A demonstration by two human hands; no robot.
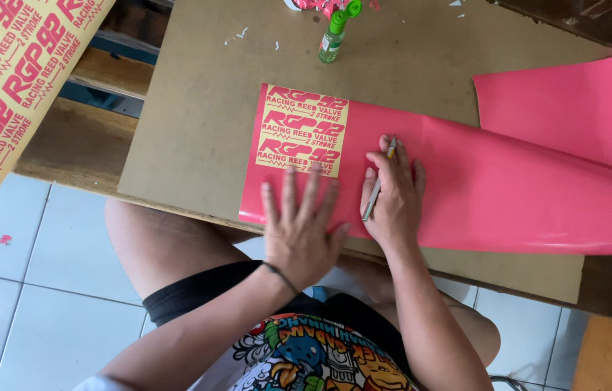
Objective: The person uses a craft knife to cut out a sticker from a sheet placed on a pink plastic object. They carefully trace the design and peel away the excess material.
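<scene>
Left hand (302,230) presses flat, fingers spread, on the glossy pink vinyl sheet (494,188); right hand (393,195) grips a slim metal craft knife (378,185) upon it.

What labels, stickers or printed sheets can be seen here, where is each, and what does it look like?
Pale yellow rectangular sticker patch: on the pink vinyl sheet's left end, red repeated lettering.
Large yellow printed sheet: top left, off the board, tilted, red lettering in rows.
Small clear bottle with green cap: top of the brown board, pale label too small to tell.
</scene>
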